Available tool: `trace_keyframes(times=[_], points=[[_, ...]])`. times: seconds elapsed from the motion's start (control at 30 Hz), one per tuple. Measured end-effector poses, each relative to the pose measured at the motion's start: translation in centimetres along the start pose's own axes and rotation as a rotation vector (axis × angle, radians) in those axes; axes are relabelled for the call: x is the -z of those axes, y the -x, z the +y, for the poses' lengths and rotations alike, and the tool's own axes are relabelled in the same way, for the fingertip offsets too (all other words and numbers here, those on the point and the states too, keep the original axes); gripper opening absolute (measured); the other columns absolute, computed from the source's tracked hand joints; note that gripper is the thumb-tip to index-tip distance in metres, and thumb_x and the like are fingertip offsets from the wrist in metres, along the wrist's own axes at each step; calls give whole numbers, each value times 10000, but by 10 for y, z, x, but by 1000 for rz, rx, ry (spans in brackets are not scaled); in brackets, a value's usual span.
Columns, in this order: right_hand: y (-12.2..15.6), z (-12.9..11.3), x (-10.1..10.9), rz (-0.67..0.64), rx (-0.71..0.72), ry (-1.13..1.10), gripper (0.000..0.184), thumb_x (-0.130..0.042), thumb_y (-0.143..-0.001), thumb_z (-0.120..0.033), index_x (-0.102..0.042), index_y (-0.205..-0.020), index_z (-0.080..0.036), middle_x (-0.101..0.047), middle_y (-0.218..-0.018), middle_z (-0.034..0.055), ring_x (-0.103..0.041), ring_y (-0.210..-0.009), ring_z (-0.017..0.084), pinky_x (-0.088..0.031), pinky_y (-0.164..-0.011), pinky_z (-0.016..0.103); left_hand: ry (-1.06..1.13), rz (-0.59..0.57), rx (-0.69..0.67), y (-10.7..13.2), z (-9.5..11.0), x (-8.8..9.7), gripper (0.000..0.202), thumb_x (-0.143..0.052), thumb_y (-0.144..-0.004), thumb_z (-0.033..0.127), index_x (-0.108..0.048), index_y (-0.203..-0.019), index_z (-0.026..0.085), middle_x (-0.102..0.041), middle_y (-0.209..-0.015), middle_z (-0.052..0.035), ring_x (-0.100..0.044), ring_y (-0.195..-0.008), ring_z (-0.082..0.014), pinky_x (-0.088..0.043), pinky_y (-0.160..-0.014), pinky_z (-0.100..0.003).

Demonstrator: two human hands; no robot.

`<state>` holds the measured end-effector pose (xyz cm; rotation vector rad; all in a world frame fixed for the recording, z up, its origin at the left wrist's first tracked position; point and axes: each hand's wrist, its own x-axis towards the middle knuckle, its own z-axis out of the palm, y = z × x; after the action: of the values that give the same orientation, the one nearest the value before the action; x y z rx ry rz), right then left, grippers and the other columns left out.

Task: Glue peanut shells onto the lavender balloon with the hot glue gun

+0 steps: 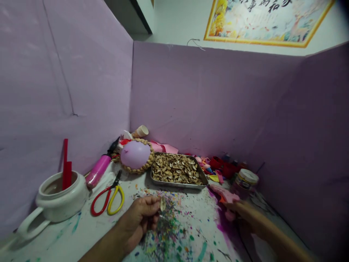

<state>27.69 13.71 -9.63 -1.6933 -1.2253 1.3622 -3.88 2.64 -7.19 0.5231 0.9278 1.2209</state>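
Note:
Between the thumb and fingers of my left hand (143, 215), a single tan half pistachio shell (163, 204) is pinched upright above the paint-spotted table. My right hand (241, 211) is closed round a pink glue gun (224, 192) with an orange trigger, at the right of the table; its handle is partly hidden by my fingers. Behind both hands stands a shallow metal tray (178, 185) filled with similar shells. Left of the tray rests a lilac balloon (135, 154), edged by a band of shells (151, 160).
Red-and-yellow-handled scissors (109, 196), a pink pump (98, 170) and a white pot (61, 203) holding red sticks stand at left. A lidded jar (247, 179) and colourful balloons (207, 165) lie at right. Purple panels (218, 102) enclose the table.

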Motion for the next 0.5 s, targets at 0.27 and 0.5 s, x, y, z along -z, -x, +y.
trace_keyframes(times=[0.27, 0.5], points=[[18, -94, -40, -89, 398, 331, 206, -731, -558, -281, -597, -427, -194, -519, -397, -22, -460, -417, 124, -265, -423, 228, 170, 286, -547, -22, 117, 8, 72, -557, -697, 82, -605, -705, 134, -547, -592, 21, -481, -481, -59, -380, -437, -156], [-32, -159, -182, -264, 445, 88, 286, -555, -827, -391, -631, -953, -146, -652, -966, 55, -607, -851, 192, -479, -735, 335, 275, 536, -743, -49, 156, 51, 100, -543, -714, 91, -580, -669, 172, -563, -647, 42, -529, -597, -62, -412, -572, -180]])
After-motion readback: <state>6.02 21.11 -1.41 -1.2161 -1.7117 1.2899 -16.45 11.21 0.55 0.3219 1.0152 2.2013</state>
